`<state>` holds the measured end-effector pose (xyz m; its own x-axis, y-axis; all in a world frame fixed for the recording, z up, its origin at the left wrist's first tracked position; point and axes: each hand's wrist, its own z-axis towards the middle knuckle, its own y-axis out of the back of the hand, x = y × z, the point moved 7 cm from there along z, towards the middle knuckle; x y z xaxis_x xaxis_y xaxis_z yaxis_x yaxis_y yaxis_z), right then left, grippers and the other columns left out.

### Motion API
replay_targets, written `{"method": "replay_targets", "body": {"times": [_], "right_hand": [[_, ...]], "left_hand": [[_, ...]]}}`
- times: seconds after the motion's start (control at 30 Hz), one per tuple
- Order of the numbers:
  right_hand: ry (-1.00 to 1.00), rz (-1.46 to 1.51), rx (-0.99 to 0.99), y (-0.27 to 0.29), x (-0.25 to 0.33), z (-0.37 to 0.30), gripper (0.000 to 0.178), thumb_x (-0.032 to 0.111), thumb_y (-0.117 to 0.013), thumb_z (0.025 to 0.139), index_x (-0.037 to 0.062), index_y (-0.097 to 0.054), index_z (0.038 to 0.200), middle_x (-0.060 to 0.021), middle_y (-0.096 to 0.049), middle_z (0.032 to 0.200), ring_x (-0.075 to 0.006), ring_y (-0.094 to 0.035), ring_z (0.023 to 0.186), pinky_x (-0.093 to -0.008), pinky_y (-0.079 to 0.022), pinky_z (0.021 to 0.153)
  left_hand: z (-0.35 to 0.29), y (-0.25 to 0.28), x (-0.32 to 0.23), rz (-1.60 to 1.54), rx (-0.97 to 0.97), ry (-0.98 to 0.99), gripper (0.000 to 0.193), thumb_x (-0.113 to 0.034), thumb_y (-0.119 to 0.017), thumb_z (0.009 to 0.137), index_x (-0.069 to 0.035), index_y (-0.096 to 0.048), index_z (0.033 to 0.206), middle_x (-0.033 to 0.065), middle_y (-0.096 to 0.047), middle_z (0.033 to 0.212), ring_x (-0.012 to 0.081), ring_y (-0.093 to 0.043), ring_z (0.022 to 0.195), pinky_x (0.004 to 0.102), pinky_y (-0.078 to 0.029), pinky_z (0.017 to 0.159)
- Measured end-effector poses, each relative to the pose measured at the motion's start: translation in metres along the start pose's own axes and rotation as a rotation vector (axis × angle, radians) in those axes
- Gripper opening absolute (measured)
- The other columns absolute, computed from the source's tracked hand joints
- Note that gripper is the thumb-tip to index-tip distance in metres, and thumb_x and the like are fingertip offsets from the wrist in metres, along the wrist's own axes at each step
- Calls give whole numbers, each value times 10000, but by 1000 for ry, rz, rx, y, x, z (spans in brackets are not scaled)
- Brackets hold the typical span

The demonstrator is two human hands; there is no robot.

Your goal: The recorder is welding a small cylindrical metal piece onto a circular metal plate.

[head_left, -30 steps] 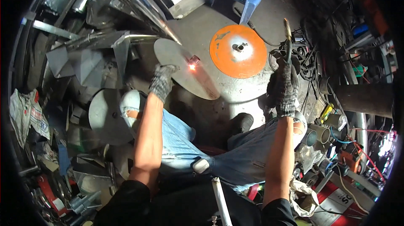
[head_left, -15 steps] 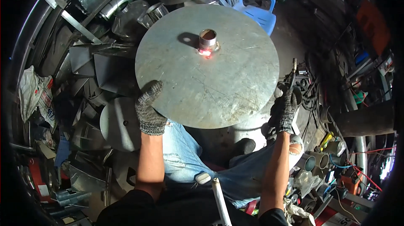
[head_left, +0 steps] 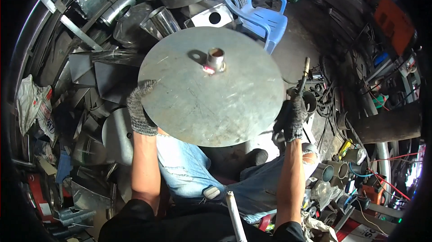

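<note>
A large round grey metal disc [head_left: 211, 111] is held above my knees, tilted. A short metal pipe piece [head_left: 216, 56] stands upright on its far half, and a red glowing spot [head_left: 208, 69] marks the lower left of the pipe's base. My gloved left hand [head_left: 141, 107] grips the disc's left edge, thumb on top and fingers hidden beneath. At the right edge, my gloved right hand [head_left: 294, 118] is closed around a welding torch [head_left: 305, 74] whose tip points up. Whether that hand also touches the disc is unclear.
Sheet-metal offcuts and ducts [head_left: 103, 77] crowd the left side. A blue plastic chair [head_left: 258, 14] stands beyond the disc. Cables [head_left: 326, 93] lie on the floor at right, near several pipe pieces [head_left: 324, 173]. A smaller disc [head_left: 118, 136] rests at left.
The disc has tilted and turned slightly clockwise, so the glowing spot shifted from below the pipe to its lower left. The view has shifted too. Both hands keep their holds.
</note>
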<state>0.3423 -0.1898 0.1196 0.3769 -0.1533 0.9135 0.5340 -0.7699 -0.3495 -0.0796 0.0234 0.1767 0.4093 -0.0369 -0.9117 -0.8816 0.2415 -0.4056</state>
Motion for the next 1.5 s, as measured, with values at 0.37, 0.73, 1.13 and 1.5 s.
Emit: {"method": "replay_targets", "body": {"times": [0.37,0.73,1.13,1.5], "right_hand": [[639,-1023,-51,-7,-50,27,509,228,-837,813,22,-535,1169,-75,-610,875,-148,-585,766,-300,-508,688],[-175,-641,-1,12,-147,-11,390,296,-727,886,47,-531,1114,-113,-599,749,-195,-561,550,-365,-455,509],[-156,-1041,410,-59,-181,-33,725,561,-784,758,16,-591,1195,-261,-693,1049,-433,-650,1033,-464,-500,895],[-9,-837,304,-47,-168,-20,750,486,-848,736,-11,-545,1209,-216,-686,1014,-374,-662,948,-449,-518,819]], "left_hand": [[59,-62,19,398,175,4,241,-163,-615,889,-32,-717,1064,71,-711,1078,186,-650,1024,353,-528,908],[39,2,219,-179,-212,756,413,-157,-660,782,-153,-610,1192,56,-650,1083,283,-634,1016,562,-557,828],[51,-63,193,659,18,484,277,-47,-587,853,-35,-692,1109,122,-711,944,288,-682,709,406,-599,569],[72,-73,186,1158,137,-77,385,-281,-593,928,6,-676,1171,235,-689,1133,381,-655,1084,436,-519,943]]}}
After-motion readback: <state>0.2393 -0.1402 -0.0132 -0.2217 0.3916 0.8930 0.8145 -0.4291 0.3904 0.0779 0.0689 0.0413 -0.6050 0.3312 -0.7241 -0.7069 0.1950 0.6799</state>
